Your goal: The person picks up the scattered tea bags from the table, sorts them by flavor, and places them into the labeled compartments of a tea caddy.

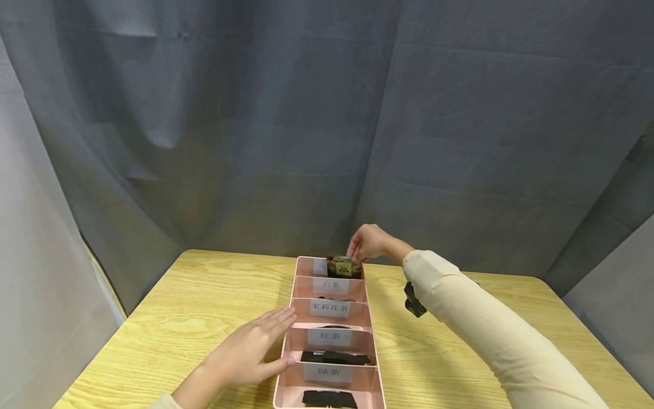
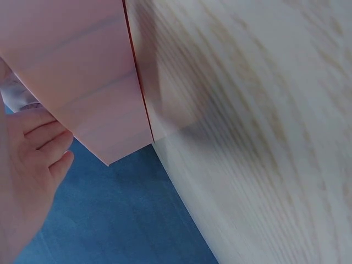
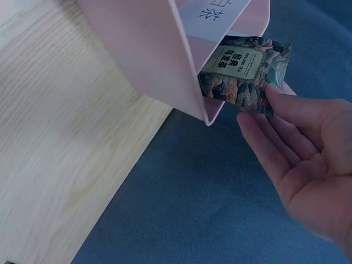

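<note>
A long pink divided box (image 1: 301,287) stands on the table, its compartments bearing white labels. At the far end, my right hand (image 1: 370,241) pinches a corner of a patterned oolong tea packet (image 3: 239,69) between thumb and fingers. The packet's lower part is inside the farthest compartment, its printed label showing. My left hand (image 1: 250,349) rests against the box's left rim with its fingers extended, thumb apart from them. Dark packets lie in nearer compartments, among them one black packet (image 1: 334,358) in the second from the front and another packet (image 1: 329,399) in the front one.
On the wood-grain table (image 1: 225,295), a black packet (image 1: 413,301) lies right of the box, partly hidden by the right sleeve (image 1: 475,312). A grey curtain (image 1: 286,142) hangs close behind the table's far edge.
</note>
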A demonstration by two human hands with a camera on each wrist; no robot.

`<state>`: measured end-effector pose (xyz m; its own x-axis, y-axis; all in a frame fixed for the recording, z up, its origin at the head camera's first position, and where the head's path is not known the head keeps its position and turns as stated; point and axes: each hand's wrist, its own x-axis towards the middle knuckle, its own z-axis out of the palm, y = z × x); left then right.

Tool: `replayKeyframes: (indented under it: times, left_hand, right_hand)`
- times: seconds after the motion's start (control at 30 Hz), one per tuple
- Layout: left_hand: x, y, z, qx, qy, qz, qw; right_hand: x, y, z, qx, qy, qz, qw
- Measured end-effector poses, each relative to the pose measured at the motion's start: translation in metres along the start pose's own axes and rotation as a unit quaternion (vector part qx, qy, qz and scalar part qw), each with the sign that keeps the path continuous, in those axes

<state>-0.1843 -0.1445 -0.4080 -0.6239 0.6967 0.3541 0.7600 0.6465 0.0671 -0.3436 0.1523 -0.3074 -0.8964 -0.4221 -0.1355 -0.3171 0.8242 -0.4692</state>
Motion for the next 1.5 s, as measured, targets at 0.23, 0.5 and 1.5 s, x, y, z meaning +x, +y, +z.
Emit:
replayKeyframes:
  times: [0.23,0.5,1.5]
  left_hand:
    - [-0.001,-0.001,0.000,0.001,-0.001,-0.002,1.0000]
    - [-0.003,0.000,0.000,-0.009,-0.003,-0.006,0.9999]
    - [0.003,0.011,-0.002,-0.010,-0.008,0.007,0.9999]
  right_hand:
    - [-0.002,0.008,0.000,-0.015,-0.004,-0.009,1.000]
    - [-0.004,0.014,0.004,-0.020,0.001,-0.034,0.999]
    - [0.001,0.016,0.010,-0.061,-0.020,-0.043,0.997]
